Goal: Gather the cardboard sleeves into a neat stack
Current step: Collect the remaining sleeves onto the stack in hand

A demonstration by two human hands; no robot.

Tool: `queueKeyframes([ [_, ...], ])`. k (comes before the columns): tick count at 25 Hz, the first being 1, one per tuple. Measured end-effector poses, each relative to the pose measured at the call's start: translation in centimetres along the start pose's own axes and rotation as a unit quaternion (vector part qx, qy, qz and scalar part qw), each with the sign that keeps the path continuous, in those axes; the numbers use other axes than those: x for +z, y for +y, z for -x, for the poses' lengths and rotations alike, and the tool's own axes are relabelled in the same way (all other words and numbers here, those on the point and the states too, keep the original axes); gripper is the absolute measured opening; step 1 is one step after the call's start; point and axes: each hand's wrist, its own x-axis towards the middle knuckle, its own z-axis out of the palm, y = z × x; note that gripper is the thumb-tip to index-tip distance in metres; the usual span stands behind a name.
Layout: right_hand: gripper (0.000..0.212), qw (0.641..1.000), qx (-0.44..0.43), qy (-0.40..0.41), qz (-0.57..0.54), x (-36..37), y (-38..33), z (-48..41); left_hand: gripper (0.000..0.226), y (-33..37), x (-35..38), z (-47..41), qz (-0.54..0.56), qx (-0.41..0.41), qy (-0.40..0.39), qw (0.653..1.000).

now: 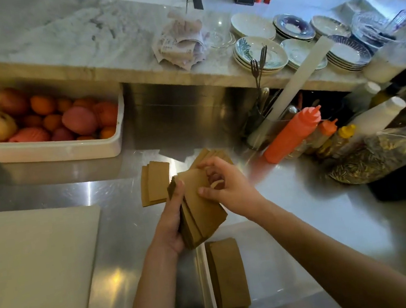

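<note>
Both hands gripping flat brown cardboard sleeves, left hand, right hand, shiny steel counter

A café or restaurant kitchen. Stacked plates line the marble ledge. Squeeze bottles and a fruit tub crowd the steel worktop.

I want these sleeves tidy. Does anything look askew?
Yes. The bundle in the left hand is fanned, edges not flush. Two loose piles lie apart on the steel counter, skewed. The stack in the white bin looks neat.
</note>
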Motion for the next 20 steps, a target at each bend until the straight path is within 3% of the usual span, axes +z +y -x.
queueKeyframes([
  [10,0.042,0.993,-0.052,0.033,0.096,1.3,1.1,0.5,0.044,-0.6,-0.9,-0.9,0.008,0.063,-0.030,0.998],
  [13,0.028,0.995,-0.057,0.039,0.077,0.9,1.7,0.3,0.046,-0.6,-1.2,-0.9,0.006,0.053,-0.020,0.998],
  [17,0.021,0.996,-0.030,0.064,0.063,-0.5,3.6,-0.9,0.064,-1.1,-3.1,-1.2,0.052,0.042,-0.008,0.998],
  [20,0.027,0.996,0.016,0.044,0.077,-1.0,5.4,-2.0,0.104,-1.4,-4.5,-1.7,0.072,0.009,-0.018,0.997],
])
